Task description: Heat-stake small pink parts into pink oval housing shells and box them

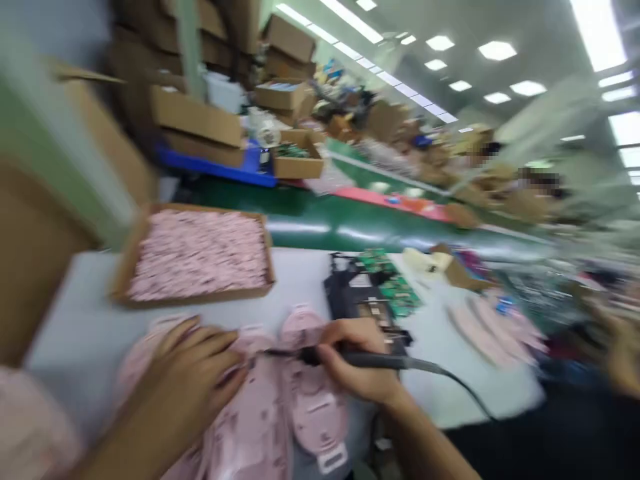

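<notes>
My right hand [357,357] is closed round the dark handle of a soldering iron [375,360], whose cord trails off to the right. The iron's thin tip points left and meets or hovers over the upper part of a long pink plastic shell [250,420]; blur hides which. My left hand [200,367] lies over the pink shells with its fingers stretched out, the fingertips by that same shell's left edge near the tip. Beside it, under my right hand, is a pink shell with a rounded end [320,413]. Whatever small part lies at the tip is too blurred to make out.
A cardboard box of small pink pieces [270,277] stands behind my left hand. Green circuit boards [400,293] and black parts lie beyond my right hand. Curved pink pieces [490,327] rest further right. A green conveyor [310,223] runs behind the table; another person's arm [623,353] shows at right.
</notes>
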A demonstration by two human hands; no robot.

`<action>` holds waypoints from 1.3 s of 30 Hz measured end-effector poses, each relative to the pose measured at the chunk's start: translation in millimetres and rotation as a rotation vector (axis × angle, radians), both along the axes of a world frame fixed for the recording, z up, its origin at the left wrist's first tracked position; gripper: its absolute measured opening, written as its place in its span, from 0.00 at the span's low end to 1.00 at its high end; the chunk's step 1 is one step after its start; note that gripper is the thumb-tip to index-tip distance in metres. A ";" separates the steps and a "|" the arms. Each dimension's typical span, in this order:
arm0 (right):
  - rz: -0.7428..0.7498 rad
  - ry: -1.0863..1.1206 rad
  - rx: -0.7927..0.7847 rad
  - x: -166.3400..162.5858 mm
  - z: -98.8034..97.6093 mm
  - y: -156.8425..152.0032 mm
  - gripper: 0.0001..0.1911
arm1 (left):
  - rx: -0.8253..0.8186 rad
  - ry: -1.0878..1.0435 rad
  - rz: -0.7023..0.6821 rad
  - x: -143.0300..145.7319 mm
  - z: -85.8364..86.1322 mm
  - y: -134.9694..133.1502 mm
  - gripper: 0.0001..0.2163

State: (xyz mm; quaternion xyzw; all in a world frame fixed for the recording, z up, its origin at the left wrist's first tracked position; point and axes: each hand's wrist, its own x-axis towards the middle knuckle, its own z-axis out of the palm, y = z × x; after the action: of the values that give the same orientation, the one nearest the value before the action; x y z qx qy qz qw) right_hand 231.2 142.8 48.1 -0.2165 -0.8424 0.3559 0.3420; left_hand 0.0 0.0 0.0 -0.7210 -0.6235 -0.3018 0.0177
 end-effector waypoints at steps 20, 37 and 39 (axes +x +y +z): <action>0.078 -0.264 0.136 0.4 -0.1 -1.4 0.05 | -0.195 -0.090 0.120 17.7 6.8 0.5 0.08; 0.077 -0.326 0.120 2.0 -1.5 -0.9 0.05 | -0.182 -0.077 0.111 19.2 6.3 0.8 0.10; 0.069 -0.329 0.117 2.3 -2.0 -0.6 0.05 | -0.179 -0.083 0.114 18.9 6.5 0.8 0.10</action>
State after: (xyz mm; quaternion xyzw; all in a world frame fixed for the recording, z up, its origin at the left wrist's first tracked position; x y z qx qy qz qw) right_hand 233.6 142.2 46.1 -0.2226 -0.9131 0.2775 0.1991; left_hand 18.9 0.8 6.5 -0.6699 -0.6881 -0.2730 -0.0555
